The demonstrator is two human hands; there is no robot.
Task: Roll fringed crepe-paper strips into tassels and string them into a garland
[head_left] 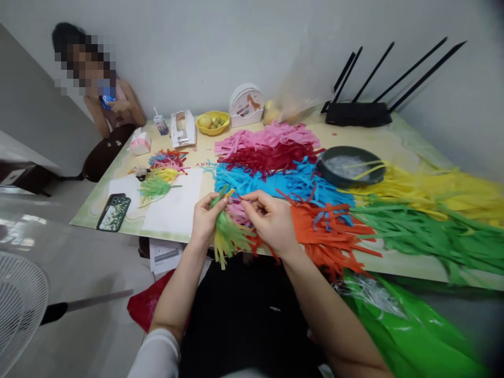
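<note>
My left hand (207, 218) is closed around a bundle of green and yellow paper strips (228, 233) whose loose ends hang down over the table's near edge. My right hand (270, 218) pinches the top of the same bundle with thumb and forefinger, just right of the left hand. Both hands hover above the front edge of the table (129, 218), over piles of cut paper strips: pink (271, 136), dark red (271, 156), blue (275, 181), orange (331, 231), green (433, 236) and yellow (441, 191).
A dark bowl (348, 167) holds clear material and yellow strips. Finished tassels (161, 176) lie on white paper (177, 202) beside a phone (113, 212). A router (358, 113), yellow fruit bowl (212, 122), tissue box (140, 142) stand at the back. Another person (112, 105) sits far left. Fan (18, 304) at lower left.
</note>
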